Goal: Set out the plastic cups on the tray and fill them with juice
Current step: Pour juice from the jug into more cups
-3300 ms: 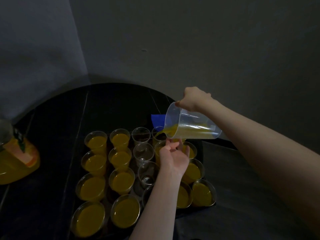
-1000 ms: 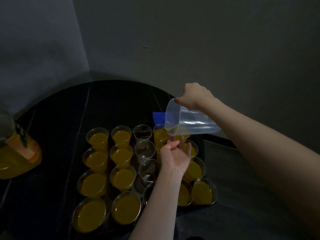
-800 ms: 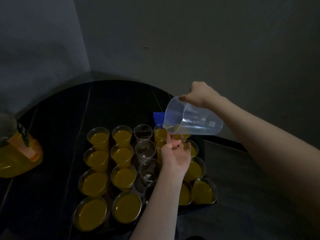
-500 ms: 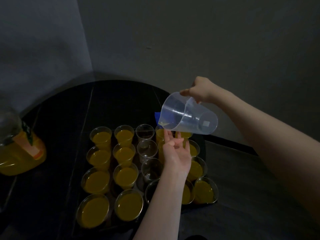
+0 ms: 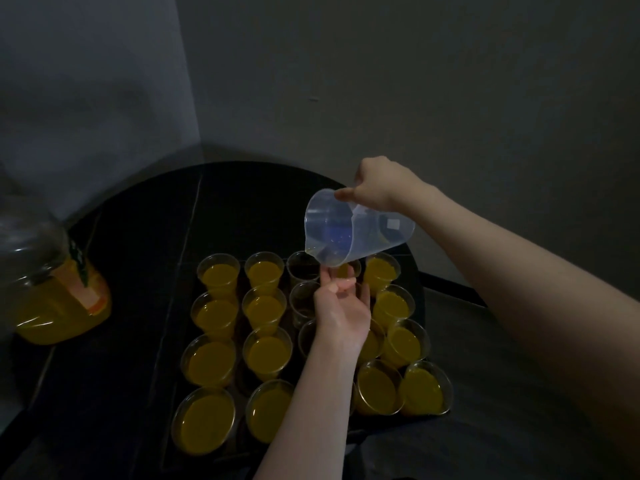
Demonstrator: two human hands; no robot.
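Far left on the dark round worktop point(image 5: 145, 216): big juice bottle point(image 5: 52, 289), lower part yellow, orange label, clear above. Well apart from the tray.

Mid-frame: black tray point(image 5: 420, 296) packed with clear plastic cups. Two left columns all full of yellow juice, e.g. back-left cup point(image 5: 219, 273) and front-left cup point(image 5: 204, 419). Third column: back cup point(image 5: 301, 266) and the one behind the fingers point(image 5: 302, 299) look empty; nearer ones largely hidden by the forearm. Right columns full, e.g. back-right cup point(image 5: 381, 271), front-right cup point(image 5: 424, 388).

Left hand point(image 5: 341, 311) over the tray middle, palm up, fingers loosely spread, grip apart and clamped on nothing; fingertips point(image 5: 325, 273) just under the jug spout, contact not resolvable.

Clear measuring jug point(image 5: 356, 232) tipped steeply, mouth facing left and down above the back cups, almost empty, thin film of juice at the lower lip. Blue object showing through its wall, unidentifiable.

Right hand point(image 5: 379, 183) above the jug, grip clamped on the handle side at the rim; handle itself hidden by the hand.

Very dim lighting, fine detail lost.
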